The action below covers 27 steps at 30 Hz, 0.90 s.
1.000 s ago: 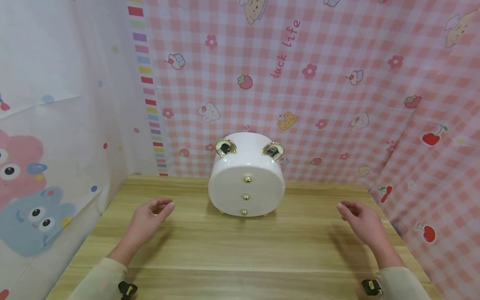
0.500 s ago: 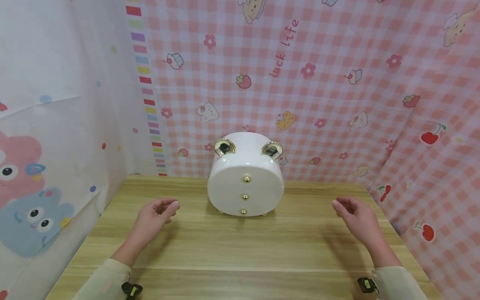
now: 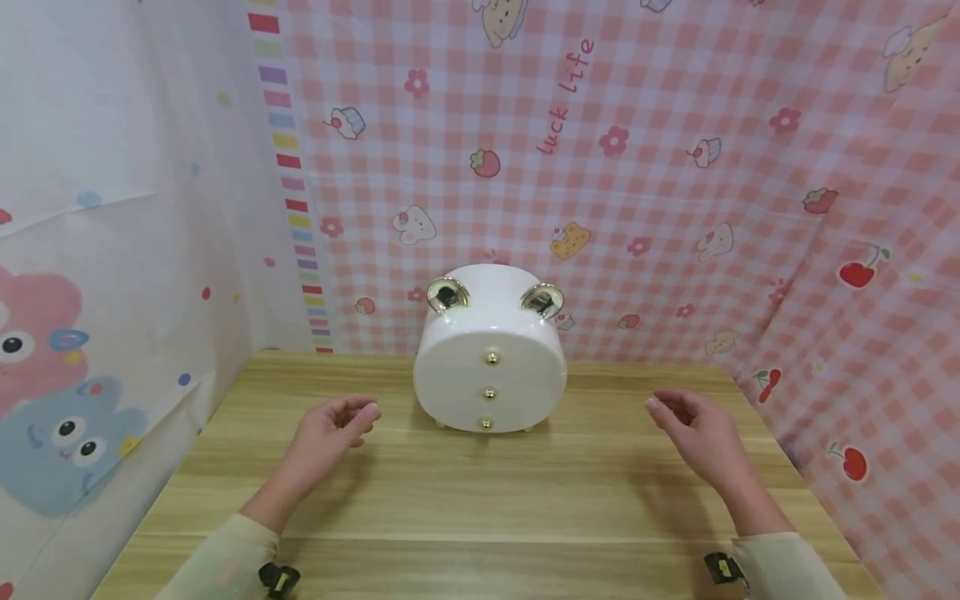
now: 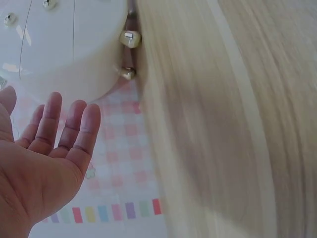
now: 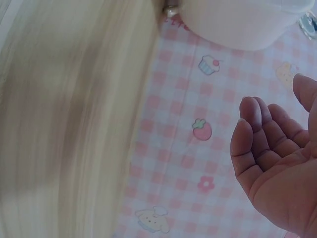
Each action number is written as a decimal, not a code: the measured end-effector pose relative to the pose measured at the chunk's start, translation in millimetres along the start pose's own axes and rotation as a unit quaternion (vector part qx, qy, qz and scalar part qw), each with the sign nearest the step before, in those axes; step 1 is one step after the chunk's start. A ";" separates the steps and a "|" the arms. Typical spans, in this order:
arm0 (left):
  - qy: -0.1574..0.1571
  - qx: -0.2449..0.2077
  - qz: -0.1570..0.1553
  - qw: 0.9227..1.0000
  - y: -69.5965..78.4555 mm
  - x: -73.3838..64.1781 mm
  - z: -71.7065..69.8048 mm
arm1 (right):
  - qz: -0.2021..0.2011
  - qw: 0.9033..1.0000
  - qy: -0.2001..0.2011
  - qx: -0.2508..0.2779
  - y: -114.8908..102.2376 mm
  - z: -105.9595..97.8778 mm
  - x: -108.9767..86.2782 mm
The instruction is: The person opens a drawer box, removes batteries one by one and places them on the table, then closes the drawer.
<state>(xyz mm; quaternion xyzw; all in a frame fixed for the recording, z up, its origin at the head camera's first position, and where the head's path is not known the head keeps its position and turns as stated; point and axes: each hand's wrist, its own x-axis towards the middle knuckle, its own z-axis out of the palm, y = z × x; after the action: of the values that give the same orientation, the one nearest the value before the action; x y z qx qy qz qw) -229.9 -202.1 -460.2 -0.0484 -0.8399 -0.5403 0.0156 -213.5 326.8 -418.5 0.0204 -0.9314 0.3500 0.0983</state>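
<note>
Both the left hand [image 3: 327,437] and the right hand [image 3: 703,437] have edged inward over the wood-grain table [image 3: 487,500], empty, fingers relaxed and slightly bent. Between them, touched by neither, the white rounded case [image 3: 490,375] with 3 gold knobs [image 3: 489,393] stands unmoved toward the back; the narrowing gaps suggest an approach, contact not yet made.

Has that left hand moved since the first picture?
Yes. In the head view, the left hand has moved rightward, narrowing the gap to the white box, though not touching it.
</note>
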 end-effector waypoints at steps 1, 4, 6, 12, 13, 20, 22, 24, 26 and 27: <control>-0.001 0.001 0.000 1.000 1.0 0.4 1.2 | -0.005 1.000 0.001 -0.002 -1.6 1.2 -0.2; -0.006 0.004 -0.003 1.000 4.3 2.3 4.4 | -0.018 1.000 0.004 -0.003 -6.8 5.3 -0.8; -0.008 0.008 -0.007 1.000 6.5 4.6 6.2 | -0.024 1.000 0.005 -0.001 -10.7 8.1 -1.2; -0.009 0.031 -0.003 0.999 15.4 11.6 9.9 | -0.036 0.999 -0.001 0.014 -23.4 18.1 -0.1; -0.009 0.034 -0.001 0.999 17.0 12.3 10.1 | -0.039 0.999 -0.001 0.016 -25.8 20.0 0.3; -0.010 0.052 0.014 0.998 26.5 18.0 7.9 | -0.047 0.998 -0.008 0.034 -42.8 29.2 0.7; -0.008 0.059 0.021 0.998 29.0 20.5 6.1 | -0.048 0.998 -0.009 0.038 -46.9 30.9 0.2; -0.006 0.062 0.027 0.998 32.0 23.2 4.4 | -0.051 0.998 -0.011 0.042 -50.3 32.7 -0.3; -0.002 0.067 0.035 0.997 35.4 26.3 3.1 | -0.057 0.997 -0.012 0.045 -53.4 34.7 -0.9; 0.001 0.072 0.039 0.997 37.6 27.9 2.6 | -0.060 0.997 -0.012 0.046 -54.9 35.9 -1.1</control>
<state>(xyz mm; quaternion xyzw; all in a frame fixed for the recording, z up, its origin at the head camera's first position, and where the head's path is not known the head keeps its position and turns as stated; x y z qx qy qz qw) -253.9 -182.5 -425.1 -0.0789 -0.8743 -0.4772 0.0409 -212.6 261.8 -409.6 0.0851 -0.9124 0.3858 0.1068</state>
